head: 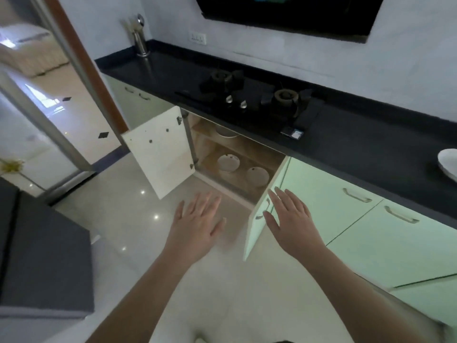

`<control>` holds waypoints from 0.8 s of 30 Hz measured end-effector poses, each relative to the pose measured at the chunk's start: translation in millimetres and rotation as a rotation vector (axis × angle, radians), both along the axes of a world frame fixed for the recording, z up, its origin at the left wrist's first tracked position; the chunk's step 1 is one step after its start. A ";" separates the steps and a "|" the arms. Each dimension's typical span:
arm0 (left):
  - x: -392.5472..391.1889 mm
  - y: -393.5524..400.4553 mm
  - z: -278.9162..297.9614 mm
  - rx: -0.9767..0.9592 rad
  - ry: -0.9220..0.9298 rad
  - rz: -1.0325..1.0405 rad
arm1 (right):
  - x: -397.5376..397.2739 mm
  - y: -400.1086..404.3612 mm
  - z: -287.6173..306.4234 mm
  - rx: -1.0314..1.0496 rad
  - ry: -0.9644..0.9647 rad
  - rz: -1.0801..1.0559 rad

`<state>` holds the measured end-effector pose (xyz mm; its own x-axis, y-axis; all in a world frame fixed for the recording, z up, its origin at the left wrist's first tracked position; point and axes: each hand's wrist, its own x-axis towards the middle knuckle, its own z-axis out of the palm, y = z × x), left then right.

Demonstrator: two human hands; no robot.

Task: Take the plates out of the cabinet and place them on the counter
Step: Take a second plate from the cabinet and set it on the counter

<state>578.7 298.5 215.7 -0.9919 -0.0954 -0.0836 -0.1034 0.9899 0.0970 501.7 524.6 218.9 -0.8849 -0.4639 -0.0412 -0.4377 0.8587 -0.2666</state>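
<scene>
The cabinet (247, 149) under the stove stands with both doors swung out. On its lower shelf lie two white plates, one to the left (228, 162) and one to the right (257, 176). A white dish (226, 132) shows on the upper shelf, half hidden by the counter edge. Another white plate (448, 162) rests on the black counter (358, 142) at the far right, cut off by the frame. My left hand (197, 219) hovers open over the floor in front of the cabinet. My right hand (289, 216) is open too, in front of the right door's edge, holding nothing.
The left door (160, 149) swings out over the floor; the green right door (262, 219) juts toward me. A two-burner gas stove (254, 97) sits on the counter above the cabinet. A steel utensil holder (141, 43) stands at the back left. A dark grey block (44, 256) fills the lower left.
</scene>
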 end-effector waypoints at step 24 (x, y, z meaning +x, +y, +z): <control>-146.9 -219.5 -22.3 -0.055 0.112 -0.066 | -142.6 -217.7 -29.4 0.019 0.040 -0.017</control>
